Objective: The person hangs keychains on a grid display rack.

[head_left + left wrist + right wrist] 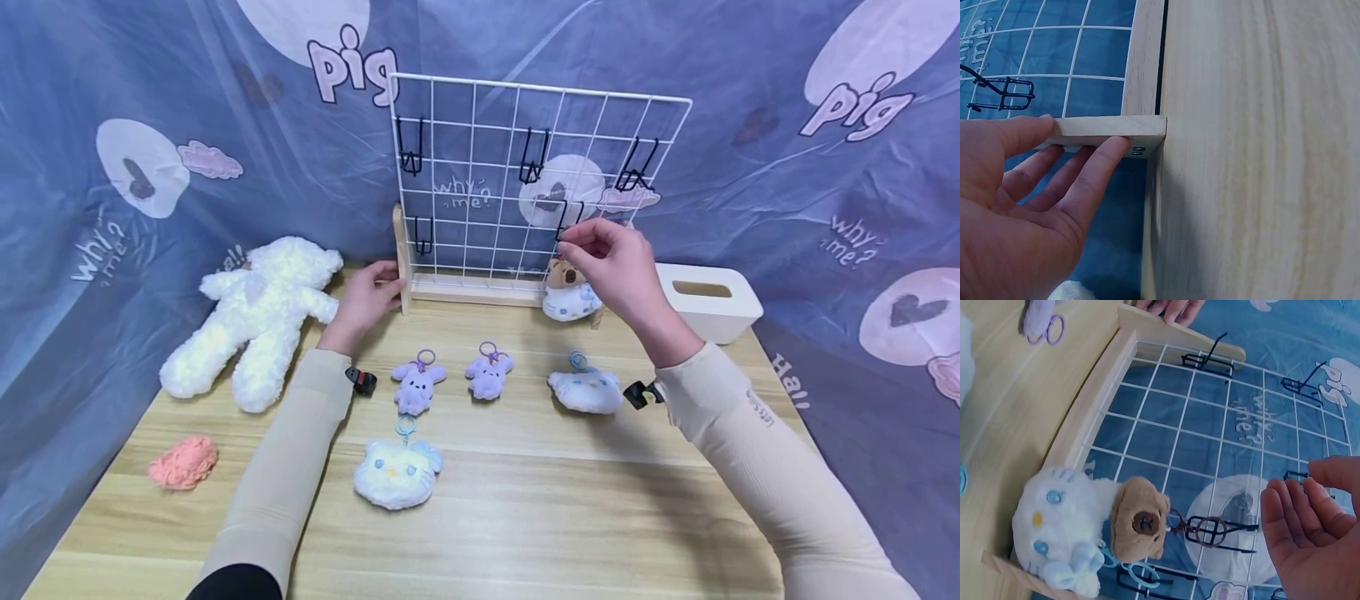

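My left hand (369, 296) pinches the wooden side leg (1110, 126) of a white wire grid rack (480, 208), thumb on one face and fingers on the other. My right hand (618, 262) is at the rack's lower right with fingers loosely bent and nothing between them. Beside it, a brown bear plush keychain (1140, 520) hangs by its ring (1207, 532) on a black hook (1241, 528). Next to the bear is a white cat plush keychain (1054, 519) with a blue bow, its blue ring at a lower hook (1147, 581).
On the table lie two purple plush keychains (417, 387) and two white cat plushes (397, 475). At left are a white teddy bear (258, 321) and a pink yarn bundle (183, 462). A white tissue box (708, 304) stands at right. Other black hooks (534, 158) hang on the grid.
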